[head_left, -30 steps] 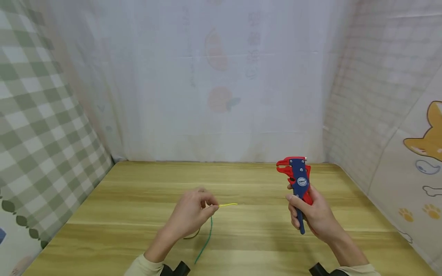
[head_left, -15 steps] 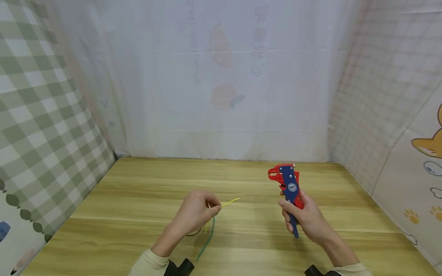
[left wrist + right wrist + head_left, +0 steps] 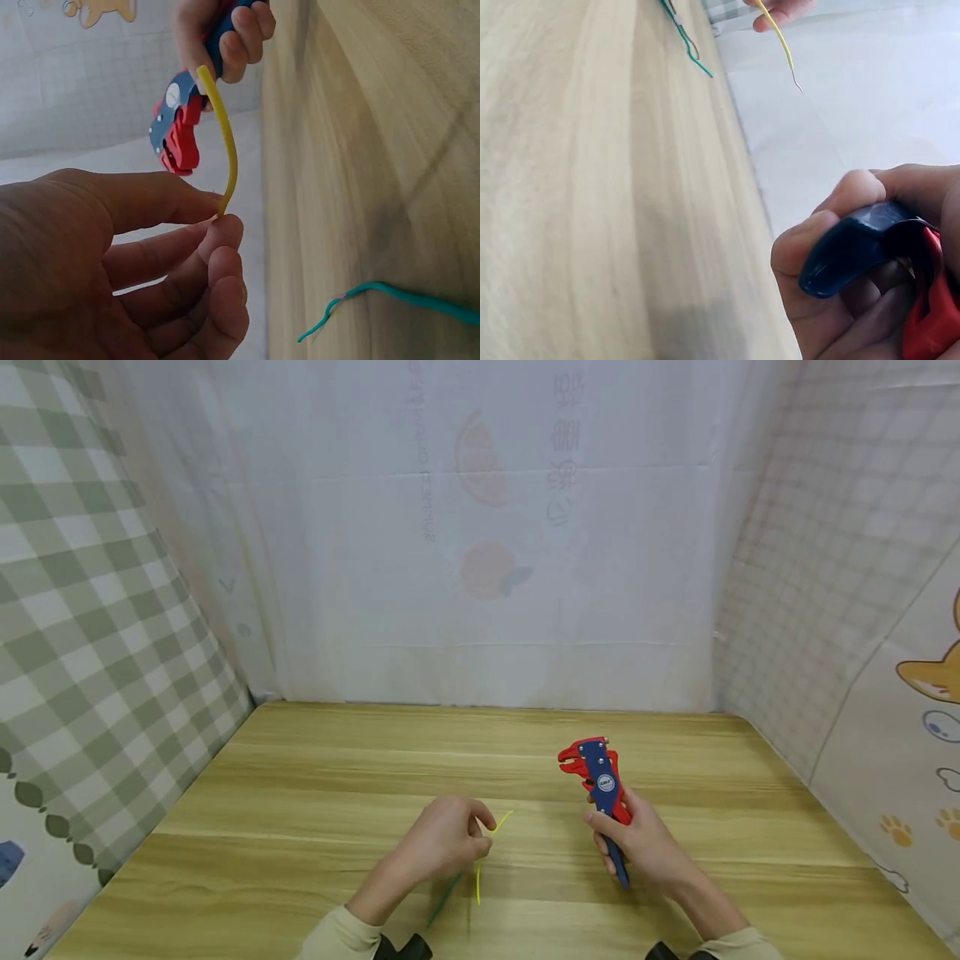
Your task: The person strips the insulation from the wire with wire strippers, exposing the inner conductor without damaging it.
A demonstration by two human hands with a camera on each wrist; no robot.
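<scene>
My left hand (image 3: 450, 839) is above the table in the head view, pinching a short yellow wire (image 3: 231, 150) between thumb and index finger. One end of that wire sticks up past the fingertips; the other hangs below and shows a thin bare tip in the right wrist view. My right hand (image 3: 651, 850) grips a wire stripper (image 3: 602, 777) by its dark blue handle, fingers curled round it. The red jaws of the stripper point left, apart from the yellow wire. Below my left hand lies a green wire (image 3: 412, 298), partly hidden by it in the head view.
Beside the green wire runs a thin brown wire (image 3: 694, 48). Wood-grain table (image 3: 337, 760) spreads under both hands. White sheeting (image 3: 360, 568) hangs behind, with green checked cloth (image 3: 97, 610) on the left and printed cloth (image 3: 862, 735) on the right.
My right hand has brought the wire stripper left and lower, closer to the left hand. My left hand has shifted slightly right and down, and the yellow wire now has one end hanging beneath it.
</scene>
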